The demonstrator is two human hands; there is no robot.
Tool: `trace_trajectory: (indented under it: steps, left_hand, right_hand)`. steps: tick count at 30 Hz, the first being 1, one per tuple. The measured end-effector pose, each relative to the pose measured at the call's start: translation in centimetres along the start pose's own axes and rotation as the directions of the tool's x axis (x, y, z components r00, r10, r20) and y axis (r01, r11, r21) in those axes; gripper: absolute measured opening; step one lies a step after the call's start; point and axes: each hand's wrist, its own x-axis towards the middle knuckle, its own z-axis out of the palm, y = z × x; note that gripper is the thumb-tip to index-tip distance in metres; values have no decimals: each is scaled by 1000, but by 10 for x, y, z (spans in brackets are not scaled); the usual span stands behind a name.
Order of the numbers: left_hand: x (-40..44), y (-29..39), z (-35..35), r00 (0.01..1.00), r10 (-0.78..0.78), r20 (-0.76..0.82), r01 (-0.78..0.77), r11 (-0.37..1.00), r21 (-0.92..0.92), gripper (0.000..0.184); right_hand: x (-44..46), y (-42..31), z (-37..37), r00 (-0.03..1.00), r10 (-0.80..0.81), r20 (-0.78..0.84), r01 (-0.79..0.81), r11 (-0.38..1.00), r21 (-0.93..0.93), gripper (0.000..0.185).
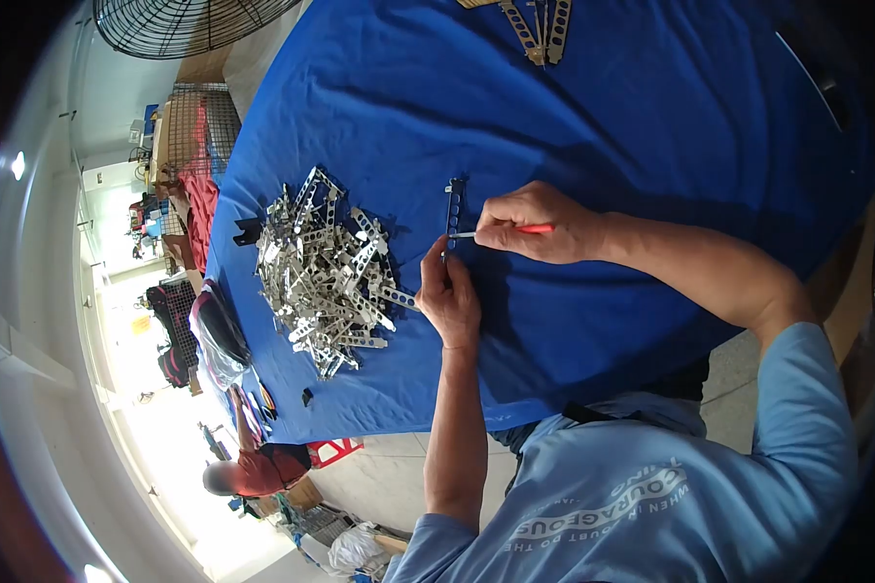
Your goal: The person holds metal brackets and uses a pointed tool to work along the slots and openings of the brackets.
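Note:
A slim metal strip [454, 205] with a row of round holes stands out from the fingertips of my left hand [450, 303], which pinches its near end. My right hand [538, 225] is closed around a slim red-handled tool [538, 229]. The tool's pale metal shaft reaches across to the strip just above my left fingertips; whether it is a file or a scraper, I cannot tell. Close to the left of my hands lies a large heap of similar perforated metal strips [326, 277].
A blue cloth [554, 360] covers the table. Several brass-coloured perforated strips [535, 34] lie at its far edge. Small black pieces [248, 231] sit beside the heap. At the left edge are a plastic bag [222, 340] and a person in red [267, 470]. A wire fan [190, 21] stands at upper left.

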Motion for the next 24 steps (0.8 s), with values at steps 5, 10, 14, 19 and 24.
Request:
trace_trajectory:
  steps: [5,10,14,19,24]
  left_hand:
    - [-1,-2,1,1000,-11,-3,11,1000,-9,27]
    - [0,-4,1,1000,7,-5,-7,1000,0,26]
    - [0,-3,2,1000,6,-11,-7,1000,-13,26]
    - [0,3,1,1000,9,-9,-9,1000,-2,26]
    - [0,4,3,999,-23,-32,23,1000,-6,26]
  right_hand:
    - [1,4,-4,997,56,-45,-58,998,-31,30]
    - [-2,4,-2,999,35,35,-32,997,-67,32]
    - [0,5,-4,997,50,-52,-52,998,-33,30]
    - [-1,3,-2,1000,-26,-16,24,996,-91,35]
    - [-1,-6,-6,989,96,-117,-79,987,140,43]
